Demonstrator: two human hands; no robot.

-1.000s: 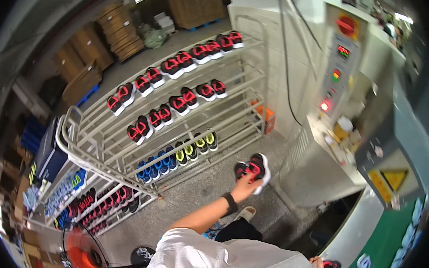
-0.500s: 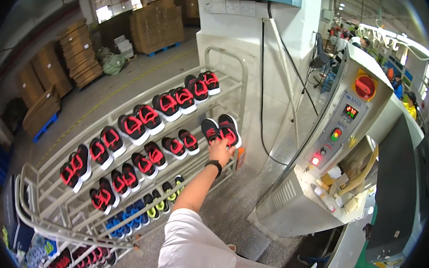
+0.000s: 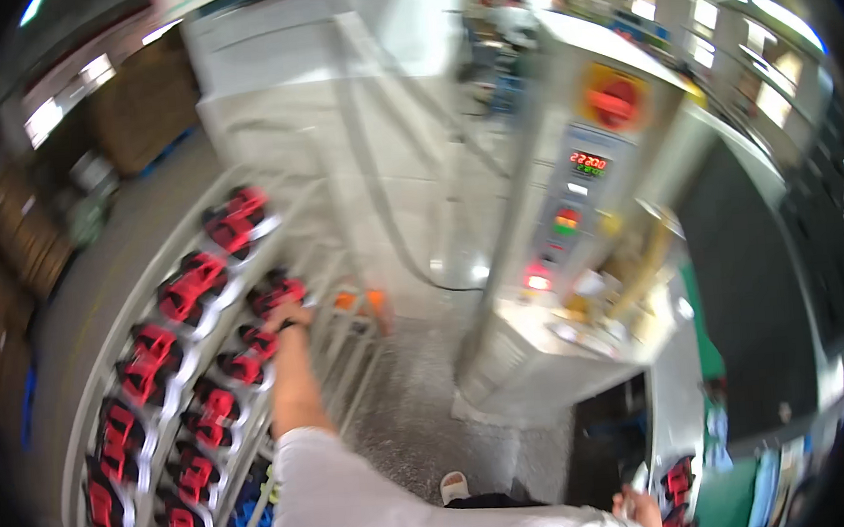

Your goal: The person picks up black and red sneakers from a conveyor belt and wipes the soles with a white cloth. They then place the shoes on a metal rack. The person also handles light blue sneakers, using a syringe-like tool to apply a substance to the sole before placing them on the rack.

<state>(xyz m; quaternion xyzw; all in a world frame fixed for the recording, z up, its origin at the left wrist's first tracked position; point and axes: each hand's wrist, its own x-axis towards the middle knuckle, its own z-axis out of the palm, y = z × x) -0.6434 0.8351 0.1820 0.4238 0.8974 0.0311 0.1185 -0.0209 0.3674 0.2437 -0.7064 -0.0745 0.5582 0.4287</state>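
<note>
My left hand [image 3: 287, 317] reaches out to the rack, against a pair of black-and-red sneakers [image 3: 275, 291] at the far end of the lower row. Motion blur smears its fingers, so their grip on the shoes is unclear. Other black-and-red sneakers [image 3: 189, 285] with white soles stand in pairs along the rack's upper row. Down at the lower right, my right hand [image 3: 640, 511] is closed, with a small whitish thing [image 3: 640, 475] sticking up from it. Beside that hand lie more black-and-red sneakers [image 3: 678, 481].
The metal rack [image 3: 79, 425] runs along my left, with blue shoes [image 3: 249, 515] on a lower tier. A machine cabinet [image 3: 583, 193] with a red rotary switch and lit display stands at right. A pillar [image 3: 264, 108] rises behind. Stacked cardboard [image 3: 142, 107] is at far left.
My view has swung to the right. My left hand has brought the pair of sneakers from beside the rack onto its lower row. More of my right hand now shows.
</note>
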